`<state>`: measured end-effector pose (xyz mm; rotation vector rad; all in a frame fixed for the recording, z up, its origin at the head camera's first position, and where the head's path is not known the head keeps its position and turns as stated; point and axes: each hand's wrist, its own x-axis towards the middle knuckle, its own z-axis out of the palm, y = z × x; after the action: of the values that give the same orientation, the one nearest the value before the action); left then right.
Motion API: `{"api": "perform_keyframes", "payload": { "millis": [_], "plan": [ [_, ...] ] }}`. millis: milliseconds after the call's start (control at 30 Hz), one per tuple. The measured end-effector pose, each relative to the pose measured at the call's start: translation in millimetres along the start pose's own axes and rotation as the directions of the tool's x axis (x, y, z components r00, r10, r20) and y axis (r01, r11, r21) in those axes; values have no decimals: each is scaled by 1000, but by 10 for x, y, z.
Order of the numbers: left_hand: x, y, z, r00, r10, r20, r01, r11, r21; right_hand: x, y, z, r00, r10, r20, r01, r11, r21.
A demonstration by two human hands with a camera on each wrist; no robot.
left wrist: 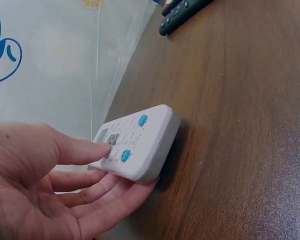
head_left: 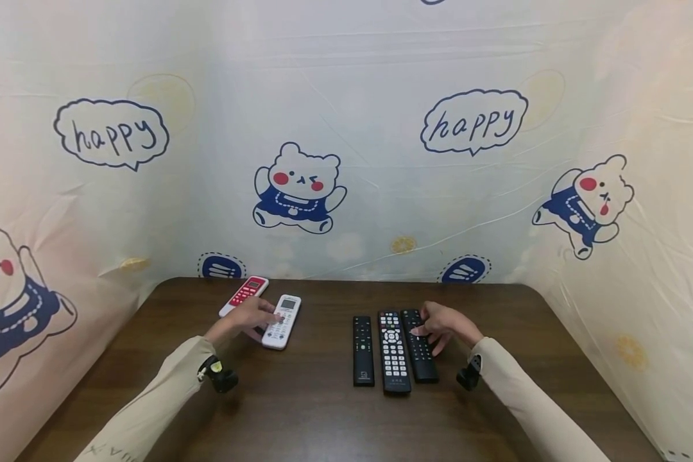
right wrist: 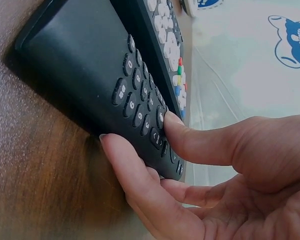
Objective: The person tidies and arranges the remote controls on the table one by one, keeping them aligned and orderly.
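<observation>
My left hand [head_left: 253, 316] grips a white remote control [head_left: 282, 322], thumb across its button face and fingers under its edge. In the left wrist view this white remote [left wrist: 140, 140] shows blue buttons and is tilted over the table. My right hand [head_left: 443, 324] holds a black remote control [head_left: 420, 350] by its right side. The right wrist view has the thumb on the buttons of that black remote [right wrist: 75, 65] and the fingers along its edge. Directly left of it lies a black remote with white buttons [head_left: 394, 359].
A slimmer black remote [head_left: 363, 353] lies left of the white-buttoned one. Behind my left hand is a red and white remote [head_left: 245, 294], partly covered by the hand. The brown wooden table [head_left: 312, 417] meets a printed cloth backdrop [head_left: 381, 192] at its back and sides.
</observation>
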<state>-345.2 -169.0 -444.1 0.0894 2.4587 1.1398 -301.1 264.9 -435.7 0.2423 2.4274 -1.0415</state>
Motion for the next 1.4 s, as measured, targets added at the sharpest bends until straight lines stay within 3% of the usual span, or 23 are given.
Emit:
{"api": "perform_keyframes", "payload": {
  "millis": [333,633,867,1100,1400],
  "plan": [
    [17,-30,20,1000,-5,-14,3,996,-85,-1,-6,-1,1000,8,1,-8,1000,5],
    [23,-51,52,995,81,-58,-86,992,-94,-11,11,20,1000,-4,-23,4,1000,-6],
    [8,-1,145,981,164,-104,-171,984,-56,-11,32,20,1000,-11,-22,11,1000,-7],
    [-30,92,168,975,171,-140,-180,982,-56,-21,-22,-14,999,-40,-23,40,999,-5],
    [-124,183,315,980,175,-94,-186,974,-127,-73,24,24,999,-51,3,51,999,2]
  ]
}}
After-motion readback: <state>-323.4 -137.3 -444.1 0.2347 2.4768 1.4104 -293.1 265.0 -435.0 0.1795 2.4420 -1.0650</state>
